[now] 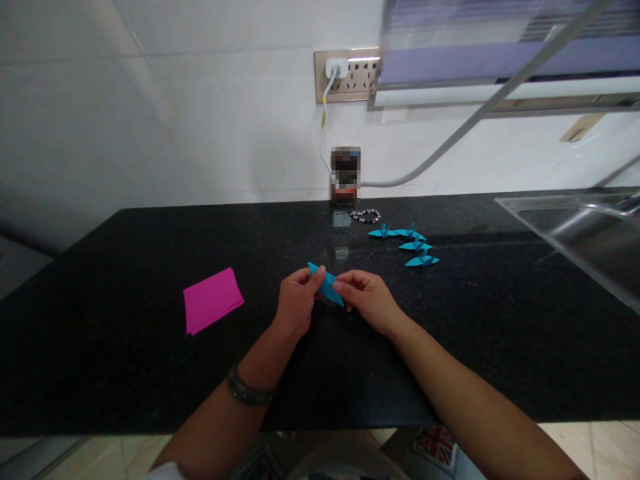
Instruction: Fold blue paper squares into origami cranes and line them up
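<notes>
A piece of folded blue paper (pixel 327 287), narrow and pointed at both ends, is held between my two hands over the dark counter. My left hand (pixel 299 297) pinches its left side, the thumb lying on top. On the other side my right hand (pixel 367 297) grips the paper between thumb and fingers. The undersides of the fingers and of the paper are hidden. Several finished blue paper cranes (pixel 416 247) sit beyond my right hand. To the left lies a stack of pink paper sheets (pixel 213 301).
A phone-like device (pixel 345 175), blurred out, leans on the wall with a charging cable up to the socket panel (pixel 347 75). Before it lies a beaded strap (pixel 366 215). A metal sink (pixel 590 233) is set in the counter (pixel 125 373) at right. A grey hose (pixel 450 150) hangs across the wall.
</notes>
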A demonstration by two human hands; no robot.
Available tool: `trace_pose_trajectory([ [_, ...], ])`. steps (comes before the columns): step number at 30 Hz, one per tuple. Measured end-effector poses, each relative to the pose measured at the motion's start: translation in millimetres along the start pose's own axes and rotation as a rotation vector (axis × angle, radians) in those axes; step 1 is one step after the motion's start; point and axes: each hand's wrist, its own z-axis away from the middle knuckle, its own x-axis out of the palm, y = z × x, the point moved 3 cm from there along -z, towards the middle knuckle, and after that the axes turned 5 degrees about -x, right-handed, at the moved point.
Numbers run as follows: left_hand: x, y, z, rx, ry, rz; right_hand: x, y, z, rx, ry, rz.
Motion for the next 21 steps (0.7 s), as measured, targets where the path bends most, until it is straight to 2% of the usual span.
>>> trace_pose_trajectory([
  [2,1.4,0.7,0.9,-0.016,-0.012,-0.007,-1.4,0.2,-0.1,-0.060,0.046,0.121],
  [6,0.6,3.2,1.1,-0.012,0.054,-0.010,-7.3,-11.8,2.8,-0.374,0.197,0.485],
  [8,0.3,3.6,1.3,-0.026,0.077,-0.015,-9.0,-18.2,4.7,-0.513,0.206,0.634],
  [11,3.7,1.8,2.9,-0.117,0.005,-0.031,-12.1,-22.7,6.0,-0.645,0.201,0.788],
  [15,7.9,-0.2,5.8,-0.210,-0.093,-0.020,-14.7,-20.5,5.3,-0.721,0.170,0.915],
  [18,7.1,0.6,6.1,-0.205,-0.077,0.026,-13.3,-18.5,5.3,-0.745,0.134,0.939],
  [21,5.6,1.1,5.2,-0.214,-0.061,0.086,-12.0,-19.9,6.9,-0.741,0.206,0.913],
])
